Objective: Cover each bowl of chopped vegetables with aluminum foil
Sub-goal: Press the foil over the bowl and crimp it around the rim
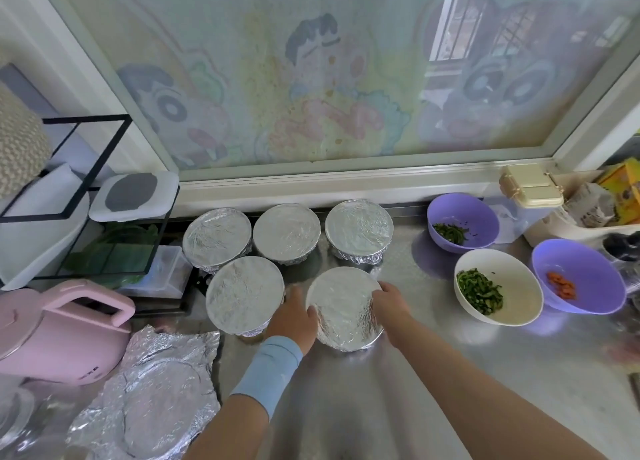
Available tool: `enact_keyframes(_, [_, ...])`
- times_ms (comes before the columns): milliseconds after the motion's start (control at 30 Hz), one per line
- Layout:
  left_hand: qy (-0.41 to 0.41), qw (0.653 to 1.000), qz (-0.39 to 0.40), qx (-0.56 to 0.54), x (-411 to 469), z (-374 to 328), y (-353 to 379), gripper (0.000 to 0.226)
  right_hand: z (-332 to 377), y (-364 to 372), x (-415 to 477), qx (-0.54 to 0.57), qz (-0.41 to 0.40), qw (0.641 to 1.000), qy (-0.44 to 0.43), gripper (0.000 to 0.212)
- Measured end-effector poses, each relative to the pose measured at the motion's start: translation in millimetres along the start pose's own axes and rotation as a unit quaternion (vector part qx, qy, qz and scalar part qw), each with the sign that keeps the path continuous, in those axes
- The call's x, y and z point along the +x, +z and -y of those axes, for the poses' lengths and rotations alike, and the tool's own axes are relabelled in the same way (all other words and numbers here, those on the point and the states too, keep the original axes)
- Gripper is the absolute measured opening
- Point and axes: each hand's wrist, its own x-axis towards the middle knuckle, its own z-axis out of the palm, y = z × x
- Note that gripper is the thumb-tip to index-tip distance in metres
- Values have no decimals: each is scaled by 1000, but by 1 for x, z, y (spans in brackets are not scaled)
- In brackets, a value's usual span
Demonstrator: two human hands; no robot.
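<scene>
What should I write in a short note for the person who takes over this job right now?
Left hand and right hand press the foil on the front bowl, one at each side.
Done: four more covered bowls behind and to its left.
Left: white bowl with green pieces, back purple bowl, right purple bowl with orange pieces, all open.
Spare foil sheets lie front left.

Soft daylight through the frosted window (311, 78) glares off foil; wide-angle edges bend and blur.

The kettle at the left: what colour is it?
Pink: the kettle, seen in the head view.
</scene>
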Motion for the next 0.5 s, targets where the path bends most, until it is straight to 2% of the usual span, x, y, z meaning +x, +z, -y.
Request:
enact_keyframes(100, [32, 991, -26, 128, 5, -9, -15, 36, 12, -12, 0, -28, 35, 999, -19, 41])
enact_keyframes(200, [115, 983, -84, 115, 30, -29, -24, 27, 9, -12, -1, -61, 11, 998, -31, 41])
enact_keyframes(267, [210, 974, -37, 72, 54, -41, -19, 29, -5, -9, -6, -94, -49, 993, -50, 46])
enact_keyframes(333, [265, 961, 48, 67, 74, -52, -8, 33, -19, -3, -16, -62, -72, 993, -76, 44])
enact_keyframes(400, [263, 956, 109, 77, 87, -57, 2, 34, -29, 5, -20, 1, -55, 995, -82, 36])
enact_keyframes(500, [232, 965, 118, 28, 95, -55, 12, 31, -37, 11, -13, 82, -44, 993, -77, 32])
